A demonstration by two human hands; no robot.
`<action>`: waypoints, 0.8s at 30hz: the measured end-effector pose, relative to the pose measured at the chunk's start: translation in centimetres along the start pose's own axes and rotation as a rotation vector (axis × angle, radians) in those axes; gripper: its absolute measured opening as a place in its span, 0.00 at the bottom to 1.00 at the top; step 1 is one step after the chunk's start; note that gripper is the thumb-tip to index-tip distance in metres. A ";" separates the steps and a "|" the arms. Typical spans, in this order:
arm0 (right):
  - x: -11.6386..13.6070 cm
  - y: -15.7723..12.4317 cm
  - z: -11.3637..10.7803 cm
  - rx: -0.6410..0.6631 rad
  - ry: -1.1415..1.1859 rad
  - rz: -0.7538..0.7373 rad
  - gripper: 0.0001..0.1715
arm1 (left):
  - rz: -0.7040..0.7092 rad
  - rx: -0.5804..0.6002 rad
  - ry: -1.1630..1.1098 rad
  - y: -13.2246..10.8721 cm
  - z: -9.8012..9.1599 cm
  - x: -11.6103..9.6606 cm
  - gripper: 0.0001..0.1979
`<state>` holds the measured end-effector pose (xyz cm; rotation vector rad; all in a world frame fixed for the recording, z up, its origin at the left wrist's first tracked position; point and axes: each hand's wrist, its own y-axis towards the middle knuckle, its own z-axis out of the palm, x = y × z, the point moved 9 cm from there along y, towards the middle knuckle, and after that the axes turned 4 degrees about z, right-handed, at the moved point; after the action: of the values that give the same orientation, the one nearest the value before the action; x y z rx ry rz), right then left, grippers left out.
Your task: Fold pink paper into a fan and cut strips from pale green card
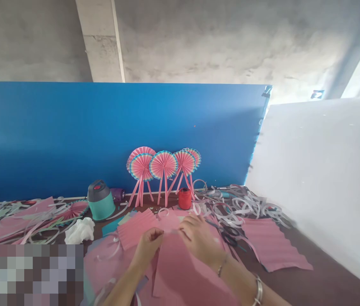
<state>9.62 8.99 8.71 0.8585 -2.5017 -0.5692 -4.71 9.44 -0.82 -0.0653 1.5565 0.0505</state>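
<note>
Two hands meet on one pink paper sheet (180,272), low on the bench (320,284). Left hand (148,248) pinches its top edge. Right hand (199,238), just beside, is clamped on the same edge. Paper fans (163,166) stand well beyond both.

A pixelated block (32,274) hides the table's (310,284) near left corner, the picture's bottom edge cuts off both forearms (120,289) and the pink paper sheet (180,272), and the right hand (199,240) hides whatever its fingers grip.
</note>
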 end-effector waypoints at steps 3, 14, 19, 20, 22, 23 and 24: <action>1.8 0.4 1.9 -0.007 0.040 0.010 0.09 | 0.066 0.028 0.042 0.1 0.5 -0.2 0.10; 0.7 -0.7 4.7 0.021 0.159 0.081 0.10 | 0.163 0.055 0.202 0.2 0.9 -0.5 0.08; 0.6 -0.9 5.1 0.019 0.175 0.055 0.11 | 0.152 0.061 0.201 0.0 1.0 -0.8 0.10; 0.6 -0.9 5.2 0.025 0.178 0.045 0.11 | 0.147 0.062 0.203 0.0 1.0 -0.8 0.10; 0.7 -0.9 5.1 0.031 0.188 0.027 0.11 | 0.146 0.055 0.216 0.1 0.9 -0.7 0.11; 0.7 -0.9 5.1 0.030 0.194 0.020 0.11 | 0.149 0.052 0.224 0.1 0.8 -0.6 0.11; 0.7 -0.9 5.0 0.026 0.198 0.017 0.11 | 0.153 0.048 0.230 0.2 0.7 -0.5 0.10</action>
<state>6.96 9.06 4.30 0.8586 -2.3390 -0.4249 -4.02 9.67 -0.31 0.0888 1.7901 0.1300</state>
